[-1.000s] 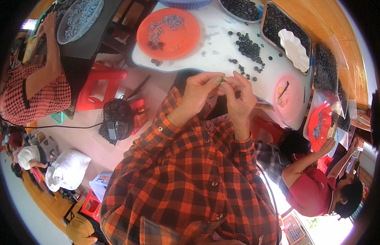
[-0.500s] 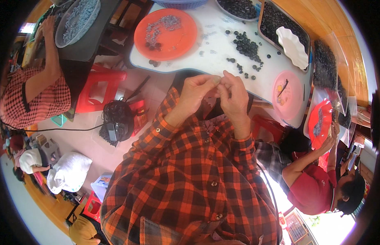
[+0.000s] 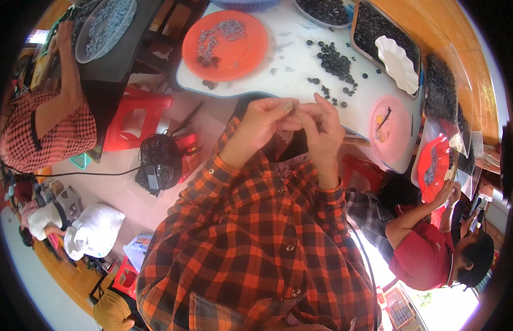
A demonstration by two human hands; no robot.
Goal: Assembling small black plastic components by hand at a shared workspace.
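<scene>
I find the left hand point(image 3: 258, 126) and right hand point(image 3: 322, 129) raised together just off the near edge of the desk point(image 3: 292, 71). The left thumb presses against the fingers beside it; the right thumb and fingers close in a similar pinch, with the right index finger point(image 3: 326, 106) standing up.

I note one small change: a second ago the two thumb tips met, and now they sit slightly apart, with the hands still close together. Whatever lies between them is too small or too well covered for me to identify, so I cannot confirm a held piece; if there is one, it is at the fingertips. I judge that fine two-handed work goes on there.

Beyond the hands, I record loose dark beads point(image 3: 335, 62) on the desk, their layout unchanged. Left of them is an orange-red plate point(image 3: 251, 52) bearing a trail of small grey-blue beads point(image 3: 229, 28) and a few darker pieces. To the right lies a pink plate point(image 3: 394, 140) with a dark stick on it. A white scalloped dish point(image 3: 397, 63) rests over the bead tray.

At the far right, a co-worker in dark red point(image 3: 422, 254) sits near a red wavy-edged plate.
</scene>
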